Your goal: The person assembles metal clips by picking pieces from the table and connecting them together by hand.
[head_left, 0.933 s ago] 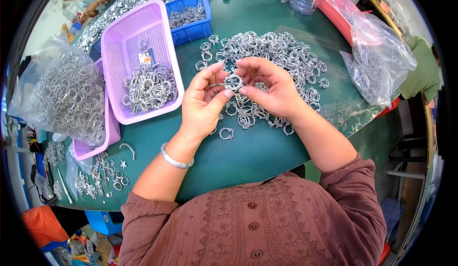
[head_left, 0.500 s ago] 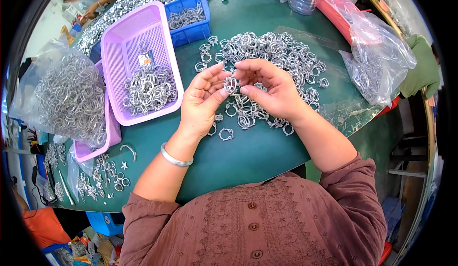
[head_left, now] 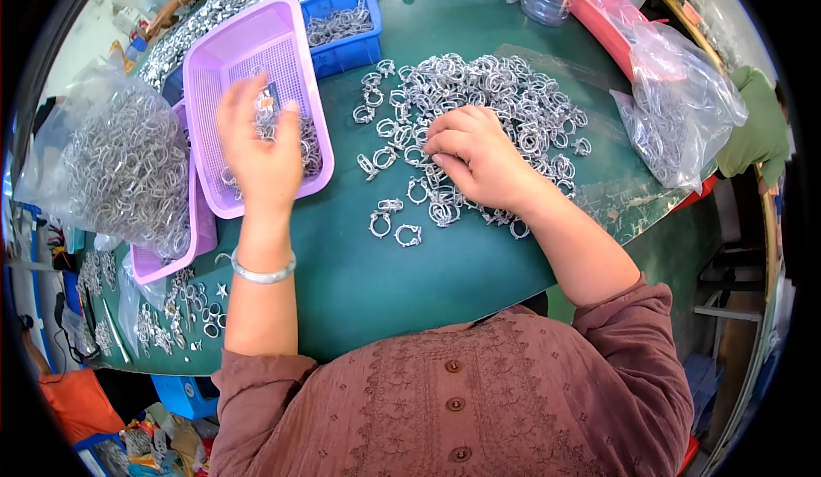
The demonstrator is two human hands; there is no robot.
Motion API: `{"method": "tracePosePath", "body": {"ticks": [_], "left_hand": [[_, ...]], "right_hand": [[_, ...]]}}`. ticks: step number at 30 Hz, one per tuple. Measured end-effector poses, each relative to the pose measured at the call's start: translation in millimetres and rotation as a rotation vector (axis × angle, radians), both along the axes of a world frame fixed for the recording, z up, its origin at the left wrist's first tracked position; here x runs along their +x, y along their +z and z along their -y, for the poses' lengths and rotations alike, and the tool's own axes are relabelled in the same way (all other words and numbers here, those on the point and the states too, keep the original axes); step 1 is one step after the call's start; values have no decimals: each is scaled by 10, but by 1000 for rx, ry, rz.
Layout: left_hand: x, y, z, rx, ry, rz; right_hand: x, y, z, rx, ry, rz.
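My left hand hovers over the lilac plastic basket, its thumb and fingers spread and nothing seen between them. Beneath it lie silver-grey metal rings and a small card, both partly covered by the hand. My right hand rests at the left side of a large heap of similar metal rings on the green table. Its fingers are curled toward the thumb; whatever is between the fingertips is hidden. Several loose rings lie around the heap's near left side.
Behind the basket stands a blue bin of metal parts. A clear bag of rings sits in another lilac basket at left. A pink basket and clear bag are at right. Another person works far left.
My left hand has moved left from the heap to above the lilac basket and spread its fingers. The ring held between both hands has left that spot. My right hand has lowered to the heap.
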State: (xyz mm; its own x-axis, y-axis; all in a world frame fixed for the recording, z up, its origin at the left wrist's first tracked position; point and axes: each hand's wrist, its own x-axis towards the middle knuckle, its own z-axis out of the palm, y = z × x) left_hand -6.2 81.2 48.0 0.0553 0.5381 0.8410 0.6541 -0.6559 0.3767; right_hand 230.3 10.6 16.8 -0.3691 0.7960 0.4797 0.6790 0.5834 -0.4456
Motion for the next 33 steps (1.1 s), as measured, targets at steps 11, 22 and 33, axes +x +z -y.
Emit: {"method": "tracePosePath", "body": {"ticks": [11, 22, 33], "left_hand": [[292, -112, 439, -752, -559, -772], [438, -279, 357, -1478, -1055, 687], [644, -409, 575, -1325, -809, 867]], "right_hand": [[29, 20, 24, -14, 56, 75], [-19, 55, 35, -82, 172, -378], [-39, 20, 18, -16, 168, -431]]}}
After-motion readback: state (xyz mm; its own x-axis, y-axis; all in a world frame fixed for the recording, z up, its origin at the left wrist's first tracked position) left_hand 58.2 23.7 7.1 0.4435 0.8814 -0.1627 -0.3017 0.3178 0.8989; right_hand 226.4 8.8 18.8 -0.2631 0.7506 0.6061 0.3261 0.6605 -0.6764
